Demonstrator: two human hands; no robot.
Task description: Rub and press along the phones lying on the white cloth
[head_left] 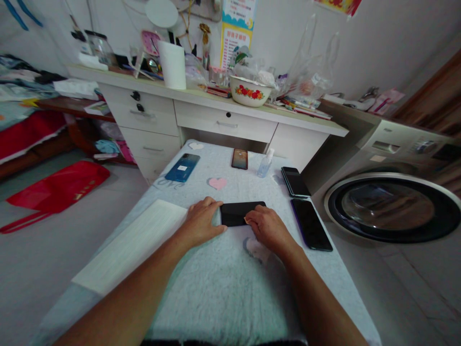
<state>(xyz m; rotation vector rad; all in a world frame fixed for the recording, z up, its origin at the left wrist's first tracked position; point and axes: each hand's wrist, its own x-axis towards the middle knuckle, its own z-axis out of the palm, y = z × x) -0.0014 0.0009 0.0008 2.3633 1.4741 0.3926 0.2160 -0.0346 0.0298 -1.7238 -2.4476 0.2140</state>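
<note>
A black phone lies screen up, long side across, on the pale cloth-covered table. My left hand is at its left end, thumb and fingers apart, with the phone's edge between them. Over the phone's right part, my right hand has its fingers closed on a small orange-tan piece that touches the screen. Most of that piece is hidden by the fingers.
Around the phone lie a blue phone, a brown phone, a clear spray bottle, stacked phones, a purple-edged phone and white paper. Behind stands a white desk; a washing machine is at right.
</note>
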